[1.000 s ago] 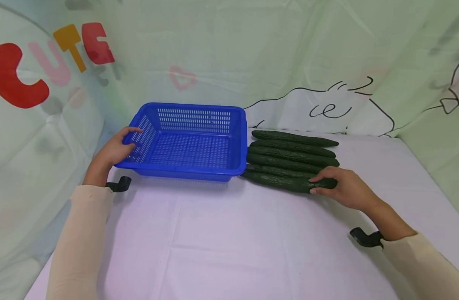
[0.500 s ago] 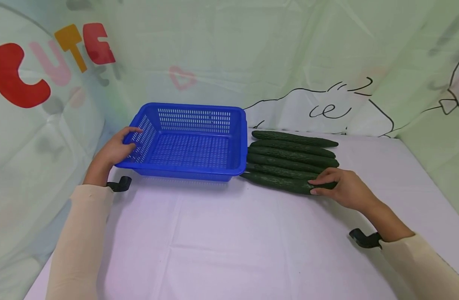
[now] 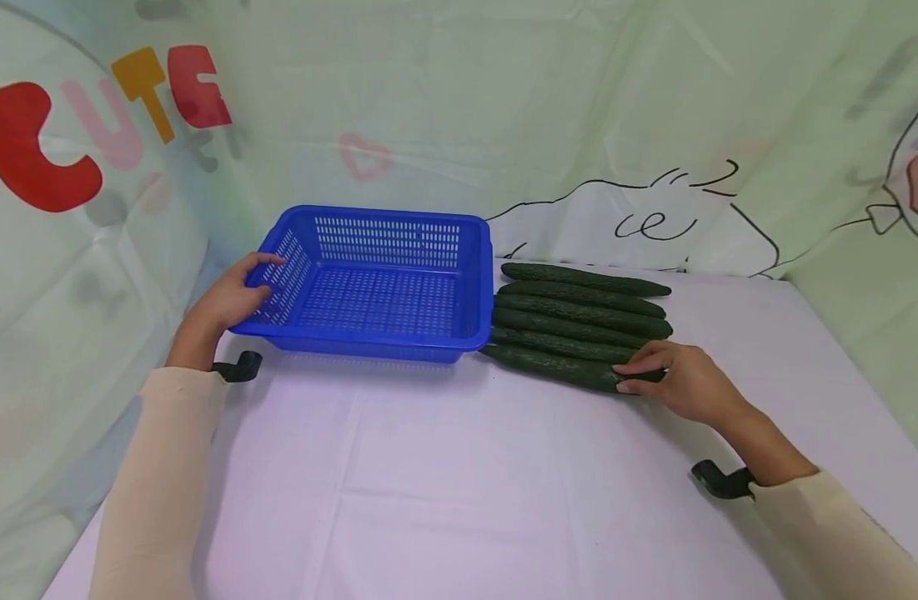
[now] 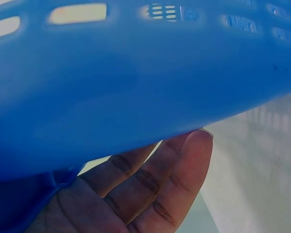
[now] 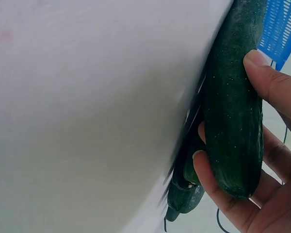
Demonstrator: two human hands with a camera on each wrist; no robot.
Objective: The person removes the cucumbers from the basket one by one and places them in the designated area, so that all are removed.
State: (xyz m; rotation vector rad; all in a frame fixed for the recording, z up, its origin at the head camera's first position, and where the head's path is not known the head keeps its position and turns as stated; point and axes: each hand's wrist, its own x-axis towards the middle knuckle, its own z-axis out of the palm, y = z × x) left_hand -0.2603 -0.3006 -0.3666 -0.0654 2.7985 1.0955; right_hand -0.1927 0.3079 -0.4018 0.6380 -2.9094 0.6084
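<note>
A blue plastic basket (image 3: 383,340) with slotted walls stands left of the middle in the head view. My left hand (image 3: 241,296) grips its left side, thumb and a finger over the rim; in the left wrist view other fingers (image 4: 194,155) lie against the outer wall. To the right of the basket, several dark green cucumbers lie side by side. The nearest cucumber (image 3: 549,364) is held near its right end by my right hand (image 3: 691,383). In the right wrist view, thumb and fingers wrap that cucumber (image 5: 233,111), its end beside my palm.
The farthest cucumber (image 3: 586,277) lies slightly apart from the others. A white cloth (image 3: 459,467) covers the table. Printed curtains (image 3: 443,108) rise behind it and at both sides. Black wrist pieces (image 3: 721,479) stick out below both hands.
The right hand has drawn the right end of the nearest cucumber slightly toward me, away from the row. My left hand and the basket keep their place.
</note>
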